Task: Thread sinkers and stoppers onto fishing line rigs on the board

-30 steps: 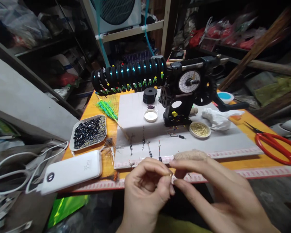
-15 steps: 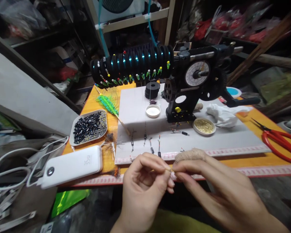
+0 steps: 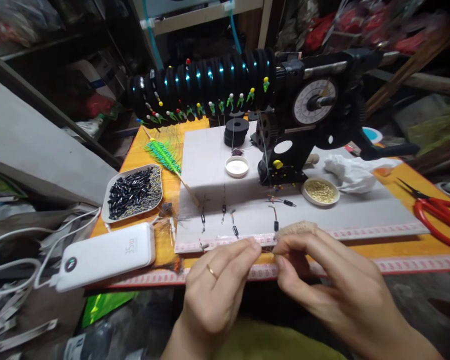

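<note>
My left hand (image 3: 221, 280), with a gold ring on one finger, is closed in a pinch at the table's front edge. My right hand (image 3: 322, 280), one finger wrapped in beige tape, pinches just to its right. A short piece of thin line (image 3: 267, 250) shows between the two sets of fingertips; its ends are hidden by the fingers. Right behind my right fingertips a small black weight on a thin line (image 3: 276, 226) hangs over the white board (image 3: 206, 165). More such black weights (image 3: 235, 230) hang or lie to the left.
A black winding machine (image 3: 285, 145) with a row of black spools (image 3: 202, 85) spans the back. A tray of black weights (image 3: 105, 200) and a white power bank (image 3: 108, 257) are at left. A dish of gold bits (image 3: 321, 192) and red-handled scissors (image 3: 435, 215) are at right.
My left hand has turned over, its back now facing up. The fingertips have parted a little, with thin line showing between them. The view has shifted slightly.
</note>
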